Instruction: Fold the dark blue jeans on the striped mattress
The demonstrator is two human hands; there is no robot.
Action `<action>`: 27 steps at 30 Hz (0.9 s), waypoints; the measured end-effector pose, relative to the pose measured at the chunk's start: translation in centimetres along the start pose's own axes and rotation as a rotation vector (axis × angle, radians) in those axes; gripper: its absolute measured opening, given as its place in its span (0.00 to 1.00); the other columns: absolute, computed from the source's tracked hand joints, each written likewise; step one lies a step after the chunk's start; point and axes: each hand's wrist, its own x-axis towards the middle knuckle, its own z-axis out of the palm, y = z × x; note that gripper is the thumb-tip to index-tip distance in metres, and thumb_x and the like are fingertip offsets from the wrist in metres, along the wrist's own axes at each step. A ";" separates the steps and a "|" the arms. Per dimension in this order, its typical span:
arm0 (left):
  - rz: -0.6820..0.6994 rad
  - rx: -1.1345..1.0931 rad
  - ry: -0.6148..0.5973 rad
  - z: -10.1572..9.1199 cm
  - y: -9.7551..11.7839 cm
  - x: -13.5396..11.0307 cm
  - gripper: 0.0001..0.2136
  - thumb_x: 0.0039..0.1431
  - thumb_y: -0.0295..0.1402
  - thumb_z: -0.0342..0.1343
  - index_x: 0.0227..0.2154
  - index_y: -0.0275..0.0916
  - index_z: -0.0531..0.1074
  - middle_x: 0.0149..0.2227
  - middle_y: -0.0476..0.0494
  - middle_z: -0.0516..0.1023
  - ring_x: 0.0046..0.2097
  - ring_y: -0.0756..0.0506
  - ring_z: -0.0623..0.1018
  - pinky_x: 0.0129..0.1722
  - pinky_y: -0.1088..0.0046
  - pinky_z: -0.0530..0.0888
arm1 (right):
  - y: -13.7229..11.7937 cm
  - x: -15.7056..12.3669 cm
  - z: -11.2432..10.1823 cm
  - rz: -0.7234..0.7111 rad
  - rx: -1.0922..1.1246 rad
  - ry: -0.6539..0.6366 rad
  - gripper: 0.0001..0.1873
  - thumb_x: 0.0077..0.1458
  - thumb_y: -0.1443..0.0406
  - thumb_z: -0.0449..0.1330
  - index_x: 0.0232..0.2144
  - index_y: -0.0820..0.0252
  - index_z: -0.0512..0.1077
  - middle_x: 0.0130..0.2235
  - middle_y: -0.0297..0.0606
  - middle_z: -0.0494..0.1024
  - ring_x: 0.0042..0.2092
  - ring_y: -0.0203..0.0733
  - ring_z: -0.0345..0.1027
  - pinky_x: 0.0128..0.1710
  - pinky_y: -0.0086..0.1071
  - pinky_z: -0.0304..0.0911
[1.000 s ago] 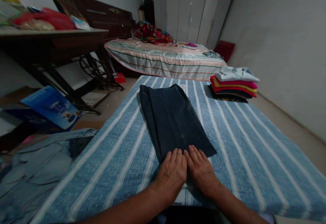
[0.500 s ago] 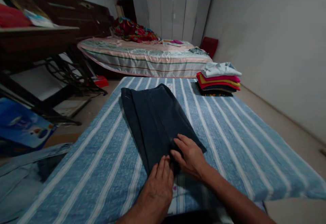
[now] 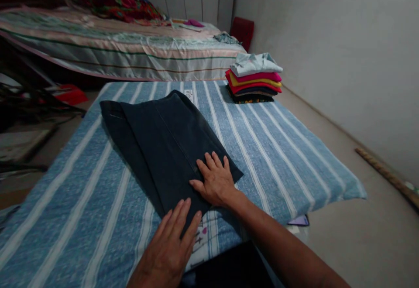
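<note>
Dark blue folded garment [image 3: 163,144] lies aslant on the striped cloth [image 3: 278,157], left of and nearer than the stack of folded clothes [image 3: 254,80]. The right hand [image 3: 216,184] lies palm-down on the garment's near right part, its fingers spread apart; the left hand [image 3: 167,248] is at the near end, its fingers straight and slightly apart

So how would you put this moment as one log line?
left hand: open, at near edge of dark garment | right hand: spread on garment | clothes stack: beyond, to the right, on striped cover
</note>
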 end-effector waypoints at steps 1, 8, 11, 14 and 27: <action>-0.007 -0.015 0.002 -0.3 -0.1 0.0 0.19 0.59 0.32 0.45 0.53 0.40 0.66 0.56 0.32 0.66 0.57 0.36 0.67 0.50 0.58 0.68 | 0.0 0.0 0.0 0.002 -0.002 0.001 0.34 0.59 0.45 0.45 0.60 0.57 0.54 0.64 0.46 0.48 0.64 0.56 0.34 0.59 0.57 0.33; -0.131 -0.256 -0.134 -2.9 -5.7 6.5 0.18 0.63 0.39 0.40 0.43 0.39 0.73 0.46 0.41 0.76 0.47 0.46 0.75 0.48 0.70 0.72 | 0.0 0.0 0.1 0.010 -0.001 0.010 0.33 0.59 0.46 0.46 0.60 0.57 0.54 0.64 0.46 0.49 0.64 0.56 0.35 0.59 0.58 0.32; -0.275 -0.174 -0.200 -2.5 -8.6 12.9 0.20 0.62 0.35 0.39 0.46 0.30 0.70 0.52 0.33 0.71 0.55 0.41 0.69 0.56 0.63 0.65 | 0.0 0.0 0.1 0.005 -0.001 0.024 0.33 0.58 0.46 0.47 0.60 0.57 0.55 0.63 0.47 0.50 0.64 0.56 0.36 0.59 0.58 0.33; -0.284 -0.135 -0.242 -0.3 -10.5 18.0 0.20 0.63 0.32 0.38 0.50 0.26 0.67 0.58 0.30 0.63 0.61 0.40 0.61 0.58 0.62 0.60 | -0.1 0.0 0.2 0.010 -0.003 0.030 0.33 0.58 0.46 0.48 0.59 0.57 0.56 0.63 0.46 0.50 0.64 0.56 0.36 0.59 0.58 0.33; -0.359 -0.029 -0.491 5.5 -14.1 21.3 0.31 0.61 0.52 0.32 0.62 0.40 0.50 0.66 0.36 0.43 0.66 0.36 0.45 0.58 0.49 0.50 | -0.4 -0.1 0.2 0.058 -0.023 0.003 0.33 0.58 0.47 0.48 0.60 0.56 0.56 0.64 0.45 0.48 0.64 0.57 0.34 0.59 0.59 0.31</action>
